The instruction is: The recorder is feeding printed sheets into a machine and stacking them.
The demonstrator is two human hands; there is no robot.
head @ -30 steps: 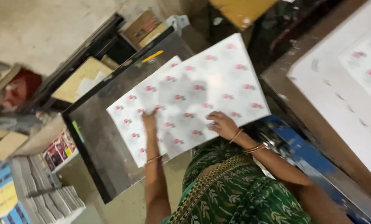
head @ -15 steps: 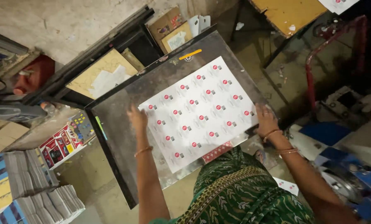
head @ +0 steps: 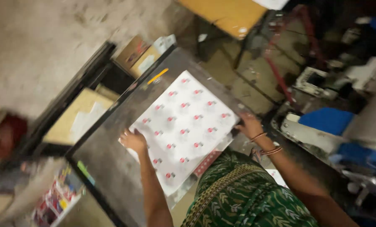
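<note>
A large white sheet (head: 183, 126) printed with rows of small red marks lies flat on a dark metal table (head: 108, 164). My left hand (head: 133, 140) rests on the sheet's left edge, fingers curled over it. My right hand (head: 249, 125), with bangles at the wrist, presses on the sheet's right corner. A red-printed strip (head: 207, 162) shows from under the sheet's near edge. A green patterned garment (head: 246, 197) fills the lower middle.
Cardboard boxes (head: 139, 56) stand beyond the table's far end. A yellow board (head: 76, 117) lies to the left below the table. An orange tabletop (head: 223, 14) is at the top. Machine parts and blue objects (head: 326, 122) crowd the right. Colourful printed stacks (head: 55, 199) sit lower left.
The sheet has come down flat onto the dark table. My hands have slid outward to its left edge and right corner. The view has swung right.
</note>
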